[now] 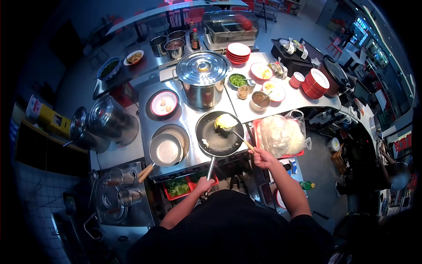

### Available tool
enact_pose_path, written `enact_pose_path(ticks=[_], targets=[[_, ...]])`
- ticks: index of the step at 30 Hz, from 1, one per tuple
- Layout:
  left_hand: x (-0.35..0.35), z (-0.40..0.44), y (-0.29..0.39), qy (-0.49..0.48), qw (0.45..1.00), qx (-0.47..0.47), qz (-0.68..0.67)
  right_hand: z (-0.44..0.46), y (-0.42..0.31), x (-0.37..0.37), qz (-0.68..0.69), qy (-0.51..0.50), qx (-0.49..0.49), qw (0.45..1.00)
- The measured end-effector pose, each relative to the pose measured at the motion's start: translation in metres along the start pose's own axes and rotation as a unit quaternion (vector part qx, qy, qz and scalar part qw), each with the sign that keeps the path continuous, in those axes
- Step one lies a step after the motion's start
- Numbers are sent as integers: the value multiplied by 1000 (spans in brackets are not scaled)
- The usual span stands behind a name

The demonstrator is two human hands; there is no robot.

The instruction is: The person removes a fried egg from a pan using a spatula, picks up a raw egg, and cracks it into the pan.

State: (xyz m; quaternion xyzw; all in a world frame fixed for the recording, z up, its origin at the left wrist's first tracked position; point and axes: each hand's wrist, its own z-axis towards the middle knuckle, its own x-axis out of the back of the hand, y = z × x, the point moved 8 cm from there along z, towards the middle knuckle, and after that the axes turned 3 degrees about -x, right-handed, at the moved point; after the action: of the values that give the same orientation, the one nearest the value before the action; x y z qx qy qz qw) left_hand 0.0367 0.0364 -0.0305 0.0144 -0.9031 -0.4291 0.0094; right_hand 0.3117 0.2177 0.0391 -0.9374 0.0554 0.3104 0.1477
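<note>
Yellow food in pan, both handles held

Yellow food point(226, 120) is seen at the far R side of the frying pan point(215, 144), w/ the spatula point(248, 145) head set against it. Pan handle is held by the L grip point(205, 184), fingers closed; spatula's wood handle is held by the R grip point(262, 158). A lidded stockpot point(203, 94) is placed just behind, on the steel counter point(149, 119). To the L, a saucepan point(166, 149) is set (wood handle pointed nearward); to the R, a red tray point(256, 130) w/ bagged pale stuff point(279, 132).
</note>
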Motion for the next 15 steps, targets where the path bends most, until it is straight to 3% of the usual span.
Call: enact_pose_path(ticks=[15], targets=[[-1,4,-1,-18,1000,12,8,-28,-7,1,10,-4,16,1000]])
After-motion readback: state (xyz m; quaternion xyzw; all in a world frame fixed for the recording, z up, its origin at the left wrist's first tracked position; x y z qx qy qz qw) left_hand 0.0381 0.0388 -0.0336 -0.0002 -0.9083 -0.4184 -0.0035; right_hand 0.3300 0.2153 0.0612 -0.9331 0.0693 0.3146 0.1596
